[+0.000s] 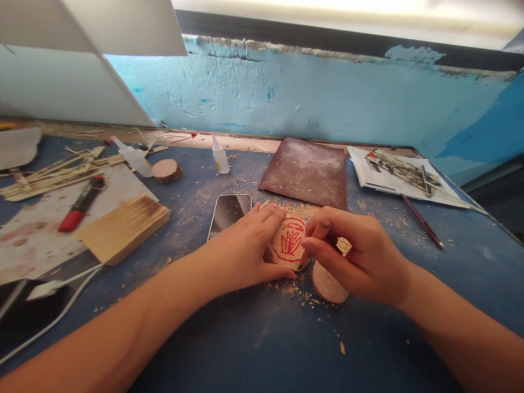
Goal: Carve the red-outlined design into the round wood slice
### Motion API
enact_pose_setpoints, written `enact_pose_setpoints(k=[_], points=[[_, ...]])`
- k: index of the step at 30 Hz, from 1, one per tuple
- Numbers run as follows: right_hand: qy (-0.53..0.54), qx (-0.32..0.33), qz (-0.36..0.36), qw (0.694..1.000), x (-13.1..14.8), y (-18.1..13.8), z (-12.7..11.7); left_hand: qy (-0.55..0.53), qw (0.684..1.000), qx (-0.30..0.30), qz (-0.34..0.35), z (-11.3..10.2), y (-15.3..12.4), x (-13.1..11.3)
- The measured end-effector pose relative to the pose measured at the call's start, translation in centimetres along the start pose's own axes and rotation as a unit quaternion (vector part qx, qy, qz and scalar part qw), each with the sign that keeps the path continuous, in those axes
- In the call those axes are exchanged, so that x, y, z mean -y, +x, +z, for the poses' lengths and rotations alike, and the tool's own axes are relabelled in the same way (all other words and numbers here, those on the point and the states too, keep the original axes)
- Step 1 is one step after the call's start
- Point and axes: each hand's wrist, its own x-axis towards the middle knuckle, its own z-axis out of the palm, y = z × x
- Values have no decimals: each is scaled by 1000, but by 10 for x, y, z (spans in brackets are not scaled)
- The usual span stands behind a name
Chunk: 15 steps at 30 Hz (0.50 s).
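Note:
A round wood slice (289, 243) bears a red drawing of a leafy plant inside a red ring. My left hand (251, 243) grips it from the left, with fingers along the far edge and the thumb at the near edge. At its right side is my right hand (352, 251), its thumb and fingers closed in a pinch. Whatever is in that pinch is hidden by the fingers. A second, plain wood slice (329, 285) lies partly under my right hand. Wood shavings (301, 295) are scattered around both slices. Behind my left hand lies a phone (230, 210).
A brown sandpaper sheet (309, 172) lies farther back. Glue bottles (221, 157) stand near the wall. To the left are a wood block (125, 226), a red-and-black cutter (82, 204), thin sticks (53, 174) and a white cable (77, 289). A dark pencil (422, 221) lies right.

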Motion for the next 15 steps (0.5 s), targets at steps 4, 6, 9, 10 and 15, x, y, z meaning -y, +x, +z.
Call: enact_pose_setpoints(k=[4, 6, 9, 10, 15], points=[[5, 0, 1, 1000, 0, 0, 0, -4, 1000, 0, -1, 1, 0, 1], [8, 1, 3, 1000, -1, 0, 0, -4, 1000, 0, -2, 1, 0, 0], [7, 0, -5, 1000, 0, 0, 0, -2, 1000, -1, 1, 1, -1, 0], [6, -1, -8, 1000, 0, 0, 0, 1, 1000, 1, 0, 1, 0, 0], [1, -2, -5, 1000, -1, 0, 0, 7, 1000, 9, -5, 0, 0, -1]])
